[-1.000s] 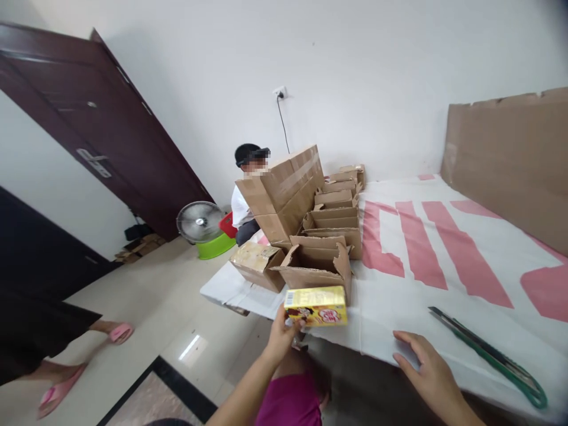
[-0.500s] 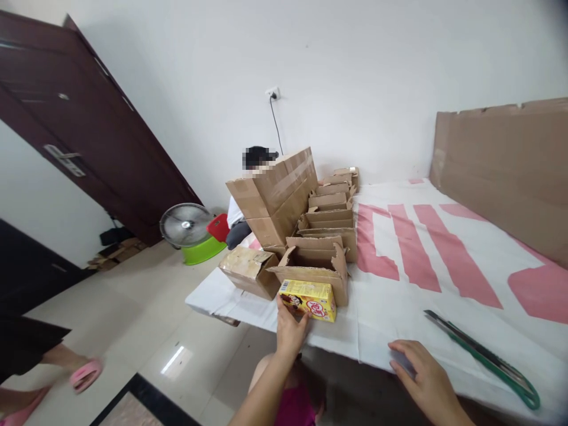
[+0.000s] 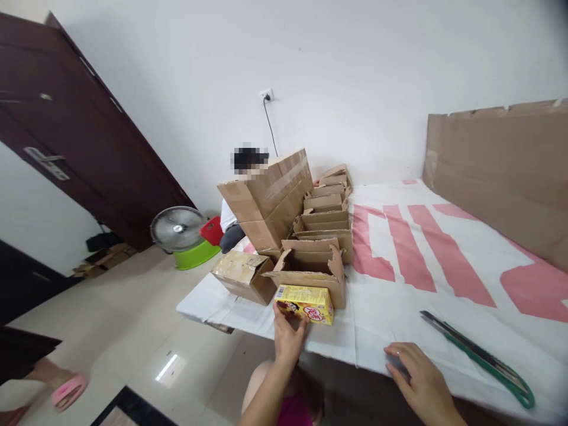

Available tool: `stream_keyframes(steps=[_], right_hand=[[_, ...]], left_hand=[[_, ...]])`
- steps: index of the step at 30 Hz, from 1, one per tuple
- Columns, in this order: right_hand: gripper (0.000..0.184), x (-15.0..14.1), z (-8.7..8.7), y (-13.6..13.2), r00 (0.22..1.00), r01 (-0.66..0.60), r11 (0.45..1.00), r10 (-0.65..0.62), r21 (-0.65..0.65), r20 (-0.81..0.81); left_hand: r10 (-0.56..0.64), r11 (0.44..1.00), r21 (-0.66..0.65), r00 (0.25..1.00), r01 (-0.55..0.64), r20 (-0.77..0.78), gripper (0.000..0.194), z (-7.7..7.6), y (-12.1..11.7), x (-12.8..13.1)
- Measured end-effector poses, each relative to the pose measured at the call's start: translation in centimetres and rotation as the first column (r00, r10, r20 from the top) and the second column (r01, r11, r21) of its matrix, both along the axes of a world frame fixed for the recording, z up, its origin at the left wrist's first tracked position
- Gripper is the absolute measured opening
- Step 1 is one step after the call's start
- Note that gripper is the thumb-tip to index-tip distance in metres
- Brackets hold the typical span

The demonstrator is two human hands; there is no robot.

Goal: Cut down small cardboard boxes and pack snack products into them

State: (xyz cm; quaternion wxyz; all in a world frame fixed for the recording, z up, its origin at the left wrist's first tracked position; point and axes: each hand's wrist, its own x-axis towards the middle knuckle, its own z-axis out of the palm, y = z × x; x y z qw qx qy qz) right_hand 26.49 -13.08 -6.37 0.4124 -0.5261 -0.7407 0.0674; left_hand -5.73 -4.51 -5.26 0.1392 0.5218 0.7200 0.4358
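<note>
A small yellow printed carton [image 3: 305, 305] stands on the table's near edge, in front of an open cardboard box [image 3: 308, 278]. My left hand [image 3: 289, 337] is on its left end, fingers at the corner and thumb against the near face. Over the table edge further right is my right hand [image 3: 419, 376], thumb and fingers apart, with a greyish patch between them that I cannot make out. A green utility knife [image 3: 479, 358], its blade out, lies to the right of that hand.
Several open cardboard boxes [image 3: 326, 204] run in a row toward the wall. Left of them are a stack of taped cartons [image 3: 266, 204] and a closed box [image 3: 244, 275]. Behind the stack sits a person [image 3: 228, 228]. A cardboard panel [image 3: 497, 171] stands at right; a fan [image 3: 177, 228] is on the floor.
The view has shifted slightly, so most things appear a little further left. Both hands keep nearly the same pose, my left one still at the yellow carton.
</note>
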Motion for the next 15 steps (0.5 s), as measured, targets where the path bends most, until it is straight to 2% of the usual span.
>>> stream_keyframes(steps=[7,15], right_hand=[[0.021,-0.06,0.09,-0.01,1.0,0.007,1.0,-0.007,-0.004,0.002],[0.02,0.04,-0.16,0.0,0.999,0.004,1.0,-0.005,0.027,0.032]], left_hand=[[-0.006,1.0,0.017,1.0,0.006,-0.01,0.109,-0.22,0.09,-0.04],[-0.033,0.998,0.046,0.999,0.034,-0.014,0.106,0.55,0.22,0.43]])
